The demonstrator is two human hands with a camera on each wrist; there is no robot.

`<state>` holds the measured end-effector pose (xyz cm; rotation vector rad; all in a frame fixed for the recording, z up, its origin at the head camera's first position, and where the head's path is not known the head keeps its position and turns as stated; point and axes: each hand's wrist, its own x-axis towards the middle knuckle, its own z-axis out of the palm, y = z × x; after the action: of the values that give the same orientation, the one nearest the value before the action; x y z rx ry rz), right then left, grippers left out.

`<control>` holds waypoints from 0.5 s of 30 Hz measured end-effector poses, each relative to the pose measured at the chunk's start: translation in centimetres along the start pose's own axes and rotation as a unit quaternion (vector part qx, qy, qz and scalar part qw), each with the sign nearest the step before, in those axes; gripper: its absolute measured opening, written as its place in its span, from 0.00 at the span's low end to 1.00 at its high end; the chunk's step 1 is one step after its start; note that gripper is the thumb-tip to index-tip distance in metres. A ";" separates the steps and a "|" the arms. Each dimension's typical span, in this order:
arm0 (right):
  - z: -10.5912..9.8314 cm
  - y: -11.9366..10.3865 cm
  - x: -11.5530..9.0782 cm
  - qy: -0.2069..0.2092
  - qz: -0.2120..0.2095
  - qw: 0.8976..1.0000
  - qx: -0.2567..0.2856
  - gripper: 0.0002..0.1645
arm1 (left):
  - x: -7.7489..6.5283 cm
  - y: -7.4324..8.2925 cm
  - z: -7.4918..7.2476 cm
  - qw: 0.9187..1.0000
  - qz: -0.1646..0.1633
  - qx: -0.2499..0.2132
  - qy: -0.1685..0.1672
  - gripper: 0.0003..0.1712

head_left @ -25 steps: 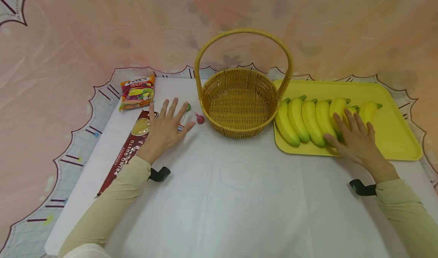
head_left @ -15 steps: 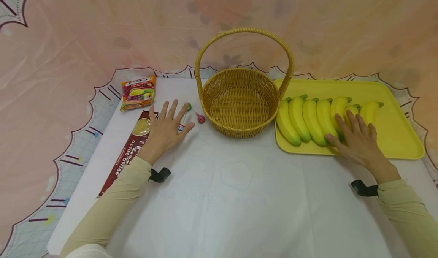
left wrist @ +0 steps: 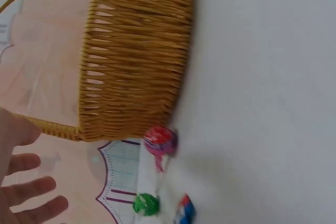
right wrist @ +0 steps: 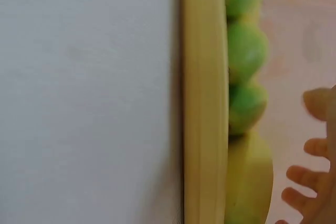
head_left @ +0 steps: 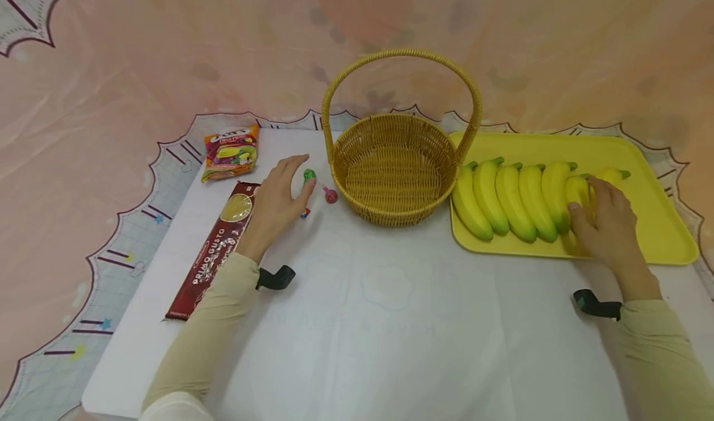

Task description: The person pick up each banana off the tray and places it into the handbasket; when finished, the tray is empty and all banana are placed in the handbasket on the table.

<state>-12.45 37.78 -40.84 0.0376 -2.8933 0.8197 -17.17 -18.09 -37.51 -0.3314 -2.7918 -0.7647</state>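
Green-tipped yellow bananas (head_left: 537, 203) and a yellow tray (head_left: 666, 238) at frame right; golden-brown woven basket (head_left: 393, 179) centre; dark red packet (head_left: 214, 247), orange bag (head_left: 231, 154) left.

"PRIMO GUSTO" and "FRUITS": print on two packs by the left hand's fingers (head_left: 291, 163).
The dark red packet (head_left: 213, 251), to the left of those fingers and nearer the person, reads "PRIMO GUSTO" in pale capitals running along its length; a smaller line beside these words and another at the packet's near end are too small to make out. The orange bag (head_left: 231, 154), farther left and roughly level with the fingertips, shows "FRUITS" across its upper part; the larger word above, ending in S, is distorted by the crumpled wrapper, and the print lower down is too small. On the white worktop (head_left: 390, 359), nearer the person than both hands' fingers, pale lettering is too faint to read.
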 end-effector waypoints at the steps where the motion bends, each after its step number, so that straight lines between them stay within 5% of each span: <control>1: -0.2 0.2 0.1 0.008 0.020 1.000 0.008 0.38 | 0.3 0.1 0.1 0.999 -0.004 -0.027 0.019 0.29; 7: -0.7 2.0 0.4 0.023 0.124 0.990 0.061 0.41 | 2.8 1.0 1.7 0.978 -0.011 -0.184 0.097 0.27; 15: -0.4 3.7 -0.1 -0.005 0.209 0.974 0.091 0.43 | 5.6 3.9 2.6 0.942 0.006 -0.318 0.112 0.30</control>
<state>-12.55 41.14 -42.46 -0.5662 -2.8639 1.1470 -21.81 -12.58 -36.32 -0.3365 -2.2617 -1.5833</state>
